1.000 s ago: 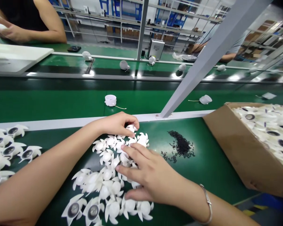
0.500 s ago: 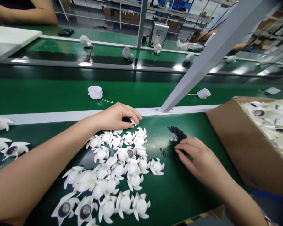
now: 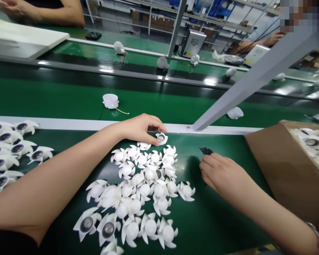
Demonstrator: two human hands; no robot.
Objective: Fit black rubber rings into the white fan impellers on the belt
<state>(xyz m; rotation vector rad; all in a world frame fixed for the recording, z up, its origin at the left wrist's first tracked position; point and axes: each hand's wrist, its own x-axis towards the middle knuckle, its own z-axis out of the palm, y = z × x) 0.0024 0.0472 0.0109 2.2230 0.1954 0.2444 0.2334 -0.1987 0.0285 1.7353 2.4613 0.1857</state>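
At the far end of a cluster of white fan blades (image 3: 144, 190), my left hand (image 3: 140, 130) pinches a single white fan blade (image 3: 162, 138) by its edge, its dark hub side facing up. Most blades in the cluster show their smooth white caps; a few show dark hubs. My right hand (image 3: 223, 170) has its fingers curled down beside a small pile of tiny black parts (image 3: 206, 151). Those fingertips are hidden from me, so whatever they pinch cannot be made out.
More fan blades (image 3: 18, 148) lie at the left edge. A cardboard box (image 3: 268, 159) of blades stands at right. A slanted metal post (image 3: 228, 85) rises from the rail. White round housings (image 3: 111, 101) sit on the green belt (image 3: 55, 95). A co-worker's arm (image 3: 61, 15) rests opposite.
The blade in my left hand now shows its hub side. My right hand's fingers have curled in over the black parts. The whole view has shifted and tilted a little.
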